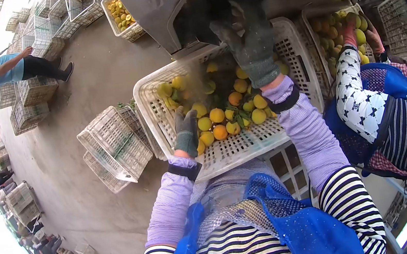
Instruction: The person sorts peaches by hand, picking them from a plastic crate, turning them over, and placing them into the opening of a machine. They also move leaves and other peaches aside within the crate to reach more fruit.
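Observation:
A white plastic crate [151,129] in front of me holds yellow and orange fruits [217,115] that look like peaches, with a few green leaves among them. My left hand [186,129], in a dark grey glove, is over the crate's left side beside the fruits, its thumb apart from the fingers and nothing visible in it. My right hand [250,42], gloved the same way, reaches past the crate's far rim into the dark opening of a grey metal machine [151,15]. Its fingers are spread, and the tips are hard to make out in the shadow.
At right, a co-worker in a patterned sleeve [358,100] handles fruit in another crate [311,34]. Tipped white crates [115,144] lie on the concrete floor [88,195] at left. A crate of cut fruit [134,33] stands beyond. A person in blue [0,71] walks among crate stacks.

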`<state>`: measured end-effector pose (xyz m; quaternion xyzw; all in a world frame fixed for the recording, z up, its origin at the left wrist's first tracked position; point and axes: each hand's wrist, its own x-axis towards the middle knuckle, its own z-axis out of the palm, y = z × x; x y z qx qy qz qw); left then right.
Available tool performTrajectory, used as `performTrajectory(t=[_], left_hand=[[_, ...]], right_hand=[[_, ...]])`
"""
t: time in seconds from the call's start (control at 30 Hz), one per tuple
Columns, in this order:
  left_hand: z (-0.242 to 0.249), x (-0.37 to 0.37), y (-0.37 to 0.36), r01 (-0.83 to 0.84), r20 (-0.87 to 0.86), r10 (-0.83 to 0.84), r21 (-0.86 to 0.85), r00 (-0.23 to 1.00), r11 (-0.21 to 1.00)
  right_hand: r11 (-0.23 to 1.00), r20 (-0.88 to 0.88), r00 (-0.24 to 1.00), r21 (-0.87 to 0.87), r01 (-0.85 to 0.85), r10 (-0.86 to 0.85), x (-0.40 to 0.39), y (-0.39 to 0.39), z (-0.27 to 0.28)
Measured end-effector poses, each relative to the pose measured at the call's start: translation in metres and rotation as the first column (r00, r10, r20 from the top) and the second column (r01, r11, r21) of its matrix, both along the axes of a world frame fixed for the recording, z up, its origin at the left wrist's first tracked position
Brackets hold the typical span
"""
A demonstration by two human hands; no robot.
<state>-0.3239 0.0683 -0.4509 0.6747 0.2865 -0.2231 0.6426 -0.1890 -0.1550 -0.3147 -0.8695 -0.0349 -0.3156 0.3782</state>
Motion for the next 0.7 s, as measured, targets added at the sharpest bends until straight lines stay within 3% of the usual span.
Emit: performTrajectory(t=[0.03,0.07,0.1,0.13,0.17,0.23,0.3,0.33,0.43,0.5,0.53,0.57,0.6,0.67,0.7], left_hand=[[-0.050,-0.003,-0.002,0.076,-0.015,-0.075,0.097,0.997,0.992],[-0.081,-0.001,-0.004,0.154,-0.036,-0.150,0.193,0.988,0.969],[-0.085,0.012,-0.010,0.346,-0.091,-0.334,0.275,0.938,0.897],[-0.084,0.026,-0.019,0.524,-0.162,-0.500,0.340,0.851,0.781],[-0.096,0.027,-0.024,0.660,-0.216,-0.635,0.401,0.742,0.635],[-0.141,0.020,-0.032,0.809,-0.303,-0.822,0.515,0.482,0.284],[-0.169,0.010,-0.036,0.830,-0.363,-0.863,0.546,0.351,0.108],[-0.173,0.008,-0.037,0.838,-0.376,-0.854,0.533,0.361,0.120],[-0.169,-0.001,-0.036,0.837,-0.413,-0.849,0.544,0.330,0.060],[-0.179,-0.002,-0.035,0.841,-0.378,-0.863,0.534,0.334,0.092],[-0.218,-0.011,-0.022,0.849,-0.340,-0.869,0.505,0.359,0.154],[-0.217,-0.009,-0.021,0.865,-0.342,-0.871,0.474,0.353,0.164],[-0.215,-0.006,-0.020,0.879,-0.344,-0.873,0.443,0.347,0.175],[-0.156,0.025,-0.039,0.903,-0.390,-0.892,0.427,0.228,0.044],[-0.131,0.039,-0.047,0.898,-0.399,-0.905,0.437,0.144,-0.049]], right_hand=[[0.991,-0.124,0.991,0.129,-0.043,0.059,-0.022,-0.001,-0.026],[0.993,-0.309,0.944,0.052,-0.109,0.119,-0.044,0.005,-0.046],[0.982,-0.487,0.859,-0.010,-0.187,0.158,-0.063,0.009,-0.069],[0.916,-0.659,0.718,-0.111,-0.386,0.223,-0.077,0.013,-0.099],[0.798,-0.807,0.543,-0.162,-0.581,0.232,-0.089,0.016,-0.132],[0.418,-0.926,0.363,-0.289,-0.861,0.106,-0.114,0.033,-0.206],[0.484,-0.907,0.404,-0.301,-0.822,0.121,-0.150,0.040,-0.279],[0.517,-0.896,0.424,-0.303,-0.800,0.130,-0.155,0.045,-0.291],[0.394,-0.946,0.321,-0.276,-0.877,0.051,-0.143,0.052,-0.280],[0.806,-0.996,0.007,0.064,-0.588,0.085,-0.118,0.053,-0.236],[0.806,-0.994,-0.016,0.098,-0.583,0.110,-0.116,0.051,-0.230],[0.806,-0.990,-0.039,0.133,-0.576,0.135,-0.115,0.049,-0.227],[0.635,-0.989,0.058,0.040,-0.772,0.132,-0.120,0.041,-0.231],[0.579,-0.961,0.033,0.138,-0.804,0.275,-0.116,0.016,-0.230],[0.689,-0.909,-0.060,0.355,-0.632,0.413,-0.113,0.001,-0.224]])
